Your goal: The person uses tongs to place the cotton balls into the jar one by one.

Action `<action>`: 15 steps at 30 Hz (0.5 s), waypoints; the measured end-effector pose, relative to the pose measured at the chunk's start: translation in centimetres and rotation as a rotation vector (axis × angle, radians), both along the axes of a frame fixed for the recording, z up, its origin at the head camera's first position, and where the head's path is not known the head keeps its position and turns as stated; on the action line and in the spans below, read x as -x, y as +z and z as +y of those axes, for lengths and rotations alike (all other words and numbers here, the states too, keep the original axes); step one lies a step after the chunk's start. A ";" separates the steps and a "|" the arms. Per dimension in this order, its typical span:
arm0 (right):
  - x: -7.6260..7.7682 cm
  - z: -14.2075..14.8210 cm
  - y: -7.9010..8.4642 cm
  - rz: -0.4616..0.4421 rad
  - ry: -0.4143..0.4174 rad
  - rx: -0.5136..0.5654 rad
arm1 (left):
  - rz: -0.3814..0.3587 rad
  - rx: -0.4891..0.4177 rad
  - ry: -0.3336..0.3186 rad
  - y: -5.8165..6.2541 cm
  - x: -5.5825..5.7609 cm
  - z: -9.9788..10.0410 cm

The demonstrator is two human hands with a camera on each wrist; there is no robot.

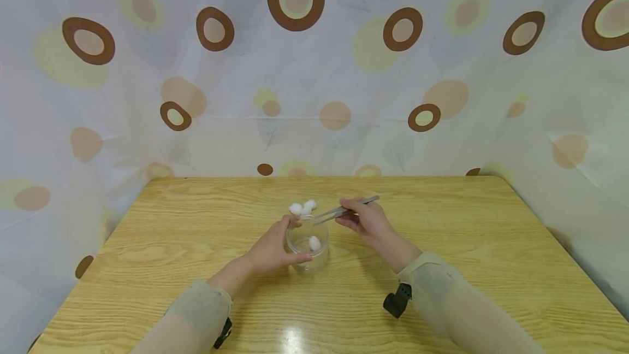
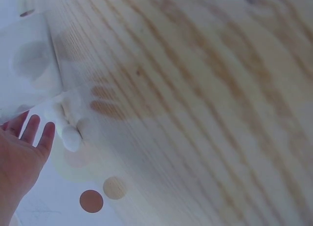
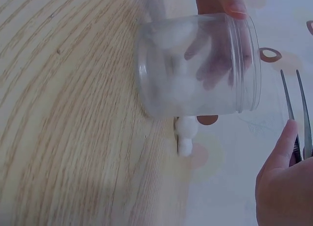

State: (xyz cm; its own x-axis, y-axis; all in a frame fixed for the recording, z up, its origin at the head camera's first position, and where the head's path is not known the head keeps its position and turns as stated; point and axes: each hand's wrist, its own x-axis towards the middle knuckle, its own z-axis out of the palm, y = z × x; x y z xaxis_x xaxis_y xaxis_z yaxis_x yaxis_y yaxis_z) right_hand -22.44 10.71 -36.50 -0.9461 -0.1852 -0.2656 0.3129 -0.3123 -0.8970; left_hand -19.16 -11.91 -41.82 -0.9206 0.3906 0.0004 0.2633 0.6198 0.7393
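My left hand (image 1: 272,247) grips a clear, open-topped jar (image 1: 318,262) from its left side, thumb at the near side and fingers behind. One white cotton ball (image 1: 314,243) shows inside it. In my right hand (image 1: 372,226) a pair of metal tweezers (image 1: 372,199) is pinched, its tips apart with nothing between them. Those tips overlap the jar's right rim in the head view. The right wrist view has the tweezers (image 3: 305,106) beyond the jar's mouth (image 3: 252,64). Just behind the jar lie a few more cotton balls (image 1: 295,208).
A wooden table (image 1: 196,223) bears everything. Behind it and along its sides hangs a pale curtain (image 1: 295,81) with brown and yellow rounds. Each sleeved forearm carries a small black wrist camera (image 1: 397,300).
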 end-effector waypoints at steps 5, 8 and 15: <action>0.4 -0.1 0.1 0.004 -0.026 0.012 | 0.012 0.000 0.002 0.0 -0.1 -0.2; 0.7 0.0 0.1 0.008 -0.043 0.022 | 0.009 0.012 0.011 -0.1 -0.2 -0.3; 2.1 0.1 -0.1 0.003 -0.121 -0.027 | 0.006 0.020 0.026 0.0 -0.5 -0.5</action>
State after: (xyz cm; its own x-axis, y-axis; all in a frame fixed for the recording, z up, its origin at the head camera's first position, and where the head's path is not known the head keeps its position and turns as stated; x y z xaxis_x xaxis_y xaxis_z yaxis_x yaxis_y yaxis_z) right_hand -24.52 10.82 -36.61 -0.9618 -0.0625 -0.2664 0.2720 -0.3239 -0.9062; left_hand -18.68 -12.42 -41.85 -0.9303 0.3668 -0.0017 0.2516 0.6413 0.7248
